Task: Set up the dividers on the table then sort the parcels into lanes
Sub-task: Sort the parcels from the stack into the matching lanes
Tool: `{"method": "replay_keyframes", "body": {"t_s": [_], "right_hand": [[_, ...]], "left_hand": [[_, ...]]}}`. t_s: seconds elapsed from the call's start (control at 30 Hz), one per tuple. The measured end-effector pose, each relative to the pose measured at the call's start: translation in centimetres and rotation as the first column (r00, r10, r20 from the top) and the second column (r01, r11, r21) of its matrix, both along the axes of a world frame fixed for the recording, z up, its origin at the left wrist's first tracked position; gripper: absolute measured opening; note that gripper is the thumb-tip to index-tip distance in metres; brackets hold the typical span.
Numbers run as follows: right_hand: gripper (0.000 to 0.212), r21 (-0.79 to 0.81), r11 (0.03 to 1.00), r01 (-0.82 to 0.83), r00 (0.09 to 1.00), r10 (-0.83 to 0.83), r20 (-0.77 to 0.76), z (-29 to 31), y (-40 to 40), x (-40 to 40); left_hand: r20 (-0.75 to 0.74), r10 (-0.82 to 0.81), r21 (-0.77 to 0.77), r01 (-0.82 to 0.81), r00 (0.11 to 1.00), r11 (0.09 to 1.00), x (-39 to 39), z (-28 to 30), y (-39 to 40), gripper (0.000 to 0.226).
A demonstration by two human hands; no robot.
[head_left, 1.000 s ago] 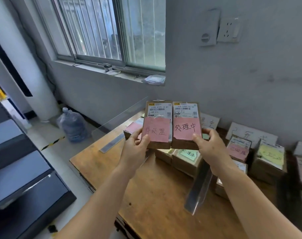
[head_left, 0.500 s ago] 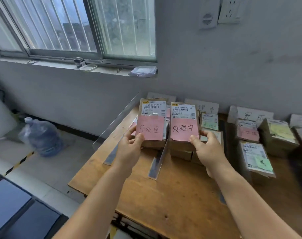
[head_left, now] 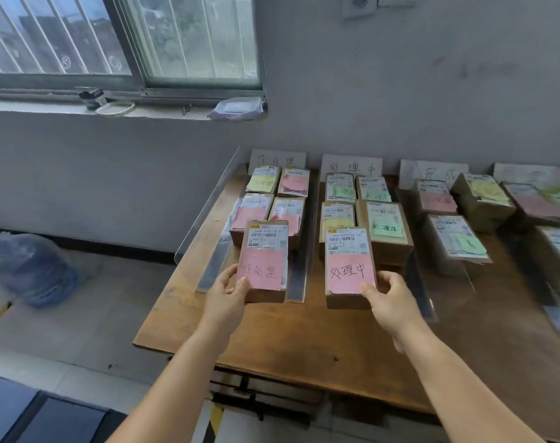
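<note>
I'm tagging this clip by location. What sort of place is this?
Probably a small parcel-sorting or mailroom workspace. A wooden table holds labelled parcels in lanes split by clear dividers, with handwritten lane signs against a bare wall. Each hand, left hand and right hand, holds a parcel.

Both bare forearms are reaching forward, well apart; the left hand (head_left: 225,294) is gripping with thumb on top. The right hand (head_left: 388,298) is pinching likewise, fingers curled.
</note>
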State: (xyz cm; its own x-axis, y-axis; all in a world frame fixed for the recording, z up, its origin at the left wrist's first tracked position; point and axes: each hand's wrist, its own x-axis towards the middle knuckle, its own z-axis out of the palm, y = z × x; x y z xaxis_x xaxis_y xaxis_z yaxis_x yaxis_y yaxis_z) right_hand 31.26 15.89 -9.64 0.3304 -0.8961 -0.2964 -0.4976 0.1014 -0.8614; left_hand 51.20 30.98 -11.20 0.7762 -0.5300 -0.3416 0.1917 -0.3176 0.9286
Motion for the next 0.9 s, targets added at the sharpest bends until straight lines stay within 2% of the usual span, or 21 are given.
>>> {"method": "replay_keyframes", "body": {"t_s": [0.13,0.33,0.5,0.57,0.63,0.7,0.8,0.83,0.9], "right_hand": [[0.048,0.050,0.998,0.026,0.997,-0.022,-0.068,-1.5,0.4,0.4],[0.049,0.084,0.996,0.025,0.992,-0.014,-0.122,-3.3,0.4,2.2],[0.053,0.023,0.999,-0.037,0.975,0.041,-0.217,-4.2,0.0,3.0],[0.056,-0.055,0.993,-0.104,0.963,0.087,-0.255,-4.4,0.0,3.0],[0.061,-0.208,0.958,-0.200,0.945,0.132,-0.299,-4.5,0.1,2.9],[0.070,-0.309,0.884,-0.352,0.875,0.194,-0.443,-4.7,0.1,3.0],[0.068,-0.329,0.775,-0.540,0.749,0.264,-0.607,-4.8,0.0,3.5],[0.065,-0.327,0.756,-0.567,0.728,0.275,-0.628,-4.7,0.1,3.7],[0.061,-0.332,0.736,-0.590,0.716,0.287,-0.636,-4.6,0.2,4.0]], "left_hand": [[-0.009,0.002,0.081,-0.001,1.000,0.997,0.1,-1.5,0.7,0.040],[0.065,0.025,0.204,-0.038,0.998,0.978,1.8,-3.4,0.8,0.044],[0.134,-0.018,0.258,-0.018,0.991,0.966,2.7,-4.1,0.2,0.044],[0.242,-0.075,0.306,-0.003,0.967,0.952,3.0,-4.3,0.2,0.045],[0.445,-0.213,0.411,0.013,0.870,0.912,3.1,-4.1,0.4,0.047],[0.567,-0.396,0.527,0.052,0.722,0.848,2.8,-3.4,0.3,0.052],[0.560,-0.668,0.699,0.154,0.490,0.699,2.3,-2.6,-0.1,0.053],[0.555,-0.708,0.726,0.162,0.437,0.669,2.2,-2.6,-0.2,0.051],[0.570,-0.715,0.732,0.144,0.405,0.666,2.3,-2.5,-0.3,0.045]]}}
